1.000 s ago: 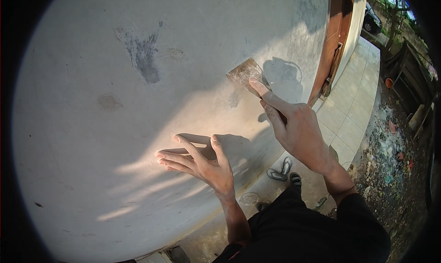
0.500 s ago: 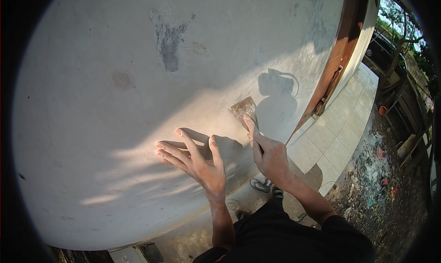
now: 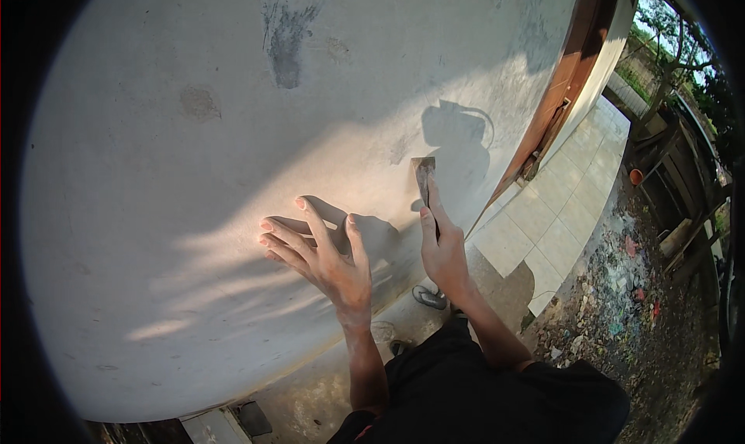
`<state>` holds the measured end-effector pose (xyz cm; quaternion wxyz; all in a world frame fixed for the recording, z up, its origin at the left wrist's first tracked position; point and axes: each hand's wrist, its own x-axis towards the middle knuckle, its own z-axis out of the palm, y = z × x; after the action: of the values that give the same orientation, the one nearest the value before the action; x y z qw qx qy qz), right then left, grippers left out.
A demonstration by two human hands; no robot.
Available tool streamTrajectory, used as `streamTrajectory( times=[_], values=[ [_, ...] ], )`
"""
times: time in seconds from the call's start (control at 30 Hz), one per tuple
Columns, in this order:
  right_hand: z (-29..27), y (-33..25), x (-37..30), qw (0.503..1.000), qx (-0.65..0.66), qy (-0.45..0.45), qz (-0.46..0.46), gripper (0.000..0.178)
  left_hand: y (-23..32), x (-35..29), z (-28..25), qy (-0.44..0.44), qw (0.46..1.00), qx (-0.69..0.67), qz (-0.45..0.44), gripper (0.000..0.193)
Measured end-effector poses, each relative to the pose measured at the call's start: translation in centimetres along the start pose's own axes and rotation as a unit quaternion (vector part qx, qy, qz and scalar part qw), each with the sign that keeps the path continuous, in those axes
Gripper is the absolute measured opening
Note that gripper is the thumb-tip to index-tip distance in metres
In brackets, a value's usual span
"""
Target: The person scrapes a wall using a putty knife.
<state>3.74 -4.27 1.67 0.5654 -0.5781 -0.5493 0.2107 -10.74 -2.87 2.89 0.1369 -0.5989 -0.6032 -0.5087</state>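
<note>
A pale, smooth wall point(image 3: 186, 165) with grey stains fills most of the view. My left hand point(image 3: 330, 262) is open, its fingers spread and the tips at the sunlit part of the wall. To its right, my right hand point(image 3: 445, 250) is wrapped round a putty knife point(image 3: 424, 167), index finger laid along it. The blade points up and shows nearly edge-on, turned partly away; whether it touches the wall I cannot tell. A grey smudge point(image 3: 400, 149) marks the wall just left of the blade.
A brown wooden door frame point(image 3: 570, 76) borders the wall at right. Beyond it lie a tiled ledge point(image 3: 570, 200) and littered ground point(image 3: 613, 304). An orange pot point(image 3: 636, 177) sits farther off. Below, a sandal point(image 3: 429, 297) shows at the wall's foot.
My right hand has turned the putty knife from its flat face showing to nearly edge-on, uncovering the grey smudge. My left hand keeps its spread pose at the wall. The view has shifted slightly.
</note>
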Motion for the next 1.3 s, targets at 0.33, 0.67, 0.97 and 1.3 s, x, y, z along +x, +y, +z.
streamTrajectory(
  times=[0.33, 0.67, 0.97, 1.3],
  values=[
    [1.4, -1.3, -0.6, 1.0, 0.005, 0.006, -0.006, 0.051, -0.4, 0.4, -0.2, 0.0, 1.0, 0.003, 0.015, 0.076],
    [0.4, -3.4, -0.7, 0.994, -0.045, 0.004, 0.096, 0.046, -0.3, 0.4, -0.4, -0.012, 1.0, -0.013, 0.022, 0.077],
    [1.0, -3.9, -0.9, 0.994, -0.048, 0.011, 0.099, 0.045, -0.9, 0.6, -0.5, -0.019, 0.999, -0.014, 0.037, 0.078],
    [1.9, -4.1, -2.1, 0.998, -0.017, 0.009, 0.055, 0.043, -0.9, 0.7, -0.4, -0.02, 0.999, -0.014, 0.045, 0.078]
  ],
)
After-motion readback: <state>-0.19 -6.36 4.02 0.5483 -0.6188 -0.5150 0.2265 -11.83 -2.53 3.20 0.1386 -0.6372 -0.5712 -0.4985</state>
